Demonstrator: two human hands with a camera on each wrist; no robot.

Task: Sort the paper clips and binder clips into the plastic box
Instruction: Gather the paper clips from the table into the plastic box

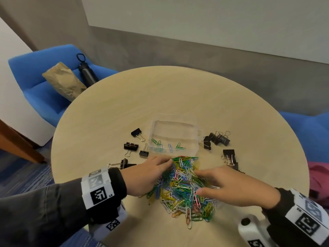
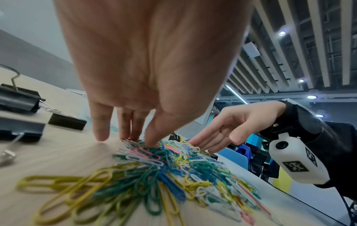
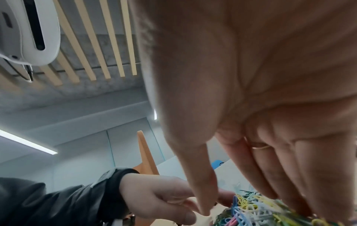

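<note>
Currently both hands sit on the paper clips (image 1: 185,184), a mixed-colour pile on the near middle of the table (image 1: 110,107). Left hand (image 1: 146,173): fingers nearly straight, tips pressed into the pile's far left edge; whether any clip is pinched, cannot tell. Right hand (image 1: 235,188): fingers extended and slightly spread, tips resting on the pile's right side, nothing gripped. Box (image 1: 175,138), clear plastic, lies just beyond the pile, a few green and blue clips in its near compartment. Black binder clips lie loose on the table in two groups: left of box (image 1: 131,146), right of box (image 1: 218,138).
</note>
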